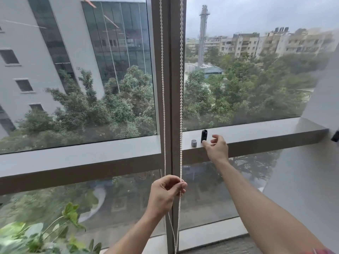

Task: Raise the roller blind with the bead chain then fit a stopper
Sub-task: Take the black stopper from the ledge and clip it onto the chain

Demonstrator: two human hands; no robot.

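L hand (pixel 166 192) pinches right strand of bead chain (pixel 181 99) at its fingertips, below the rail (pixel 256 133); chain hangs taut in front of mullion (pixel 175 88). R hand (pixel 217 148) fingers spread, loose, holding nothing, just beside black stopper (pixel 204 136) standing on rail. Silver cap (pixel 193 143) to its left.

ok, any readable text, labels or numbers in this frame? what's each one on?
None readable.
Black stopper on the ledge: no marking visible.
Silver cap beside it: no marking visible.
Buildings outside: any signage too small and blurred to read.
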